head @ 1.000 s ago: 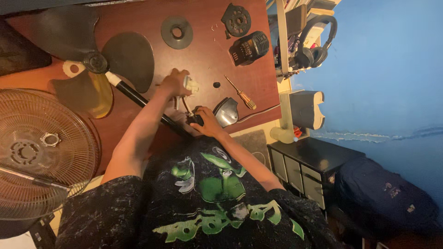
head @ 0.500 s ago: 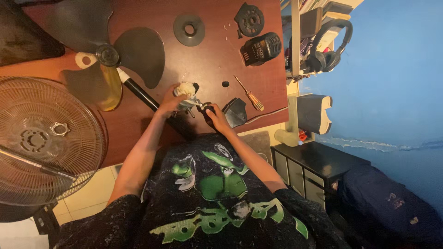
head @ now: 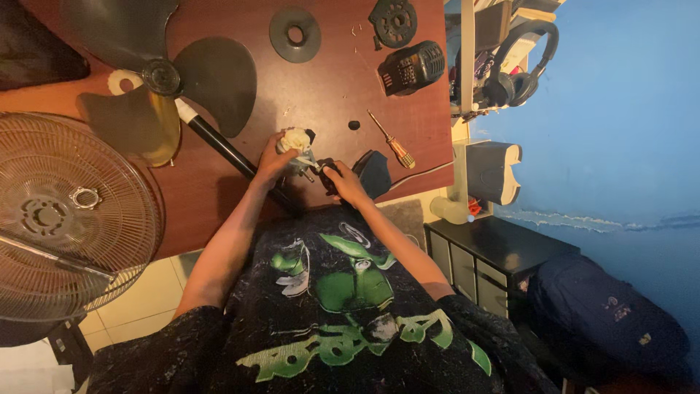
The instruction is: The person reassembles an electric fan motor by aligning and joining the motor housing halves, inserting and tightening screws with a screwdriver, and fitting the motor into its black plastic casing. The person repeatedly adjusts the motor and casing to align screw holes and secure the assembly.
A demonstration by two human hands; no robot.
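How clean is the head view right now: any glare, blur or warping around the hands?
Head view: light is dim and warm, with a soft sheen on the wooden table. The left hand and right hand look slightly soft, so the small pale part between them lacks detail. Wide-angle warping bends the fan grille and the edges. The dark shirt hides the near table edge.
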